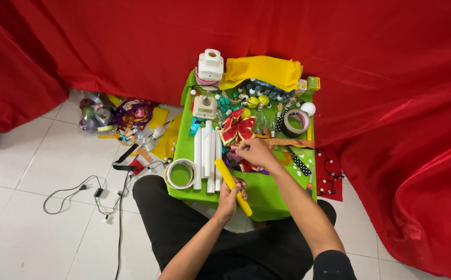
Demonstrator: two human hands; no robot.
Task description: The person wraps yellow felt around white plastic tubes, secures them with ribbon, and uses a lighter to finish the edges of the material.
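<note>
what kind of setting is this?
Likely a makeshift craft spot on a tiled floor, hung with red cloth. A green-covered table holds tape rolls and a red bow; the left hand holds a yellow stick.

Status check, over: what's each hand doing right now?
Left hand shut on yellow tube, tilted over green table. Right hand pinching ribbon beside red bow. White tubes lie close left.
</note>
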